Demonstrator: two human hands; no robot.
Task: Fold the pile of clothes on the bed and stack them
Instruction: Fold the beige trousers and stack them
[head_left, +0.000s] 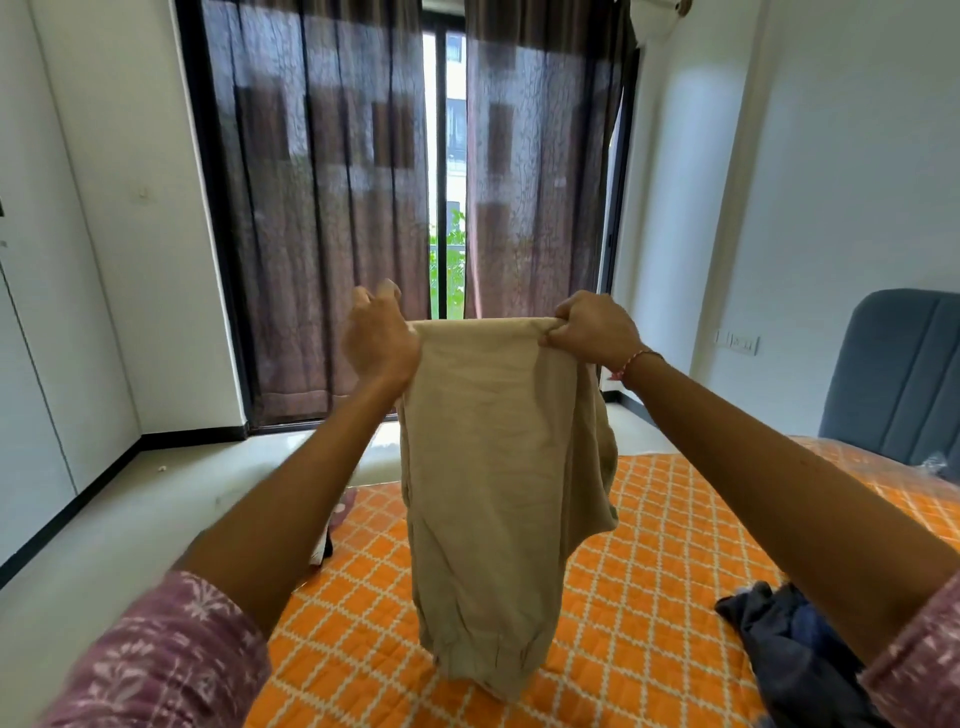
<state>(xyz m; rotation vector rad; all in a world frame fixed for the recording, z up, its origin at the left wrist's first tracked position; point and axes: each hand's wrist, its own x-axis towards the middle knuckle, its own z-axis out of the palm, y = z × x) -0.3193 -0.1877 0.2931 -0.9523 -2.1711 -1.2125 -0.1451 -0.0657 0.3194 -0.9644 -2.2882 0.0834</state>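
A pair of beige trousers (493, 493) hangs in the air above the bed, doubled lengthwise, with its cuffs touching the orange checked bedspread (649, 597). My right hand (592, 327) grips the right end of the waistband in a fist. My left hand (376, 338) holds the left end, its fingers curled behind the cloth. A heap of dark blue clothes (789, 654) lies on the bed at the lower right, partly behind my right arm.
A small folded stack (332, 530) lies at the bed's left edge. A blue-grey padded headboard (904, 374) stands at the right. Behind the bed are a bare pale floor (182, 493) and dark curtains (322, 208) over a glass door.
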